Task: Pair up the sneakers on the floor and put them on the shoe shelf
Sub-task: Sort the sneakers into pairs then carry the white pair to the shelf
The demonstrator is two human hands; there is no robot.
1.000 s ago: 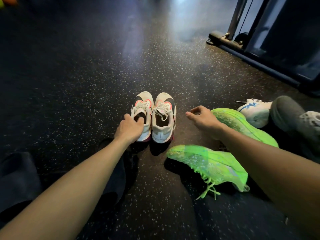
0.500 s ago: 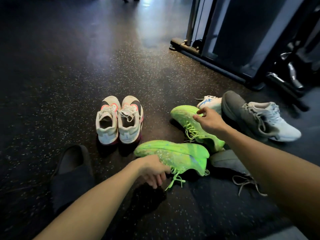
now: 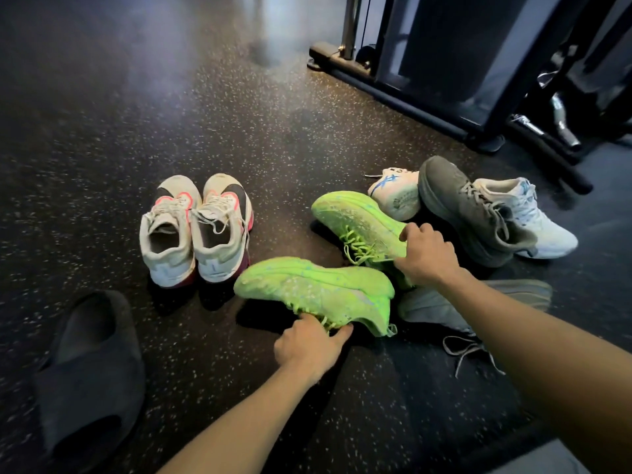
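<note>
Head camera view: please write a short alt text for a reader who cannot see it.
A left hand and a right hand each grip one neon green sneaker on a dark speckled floor. A white pair stands together to the left.

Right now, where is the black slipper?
In the head view, the black slipper lies on the floor at the bottom left, just below the paired white sneakers and left of the left hand.
</note>
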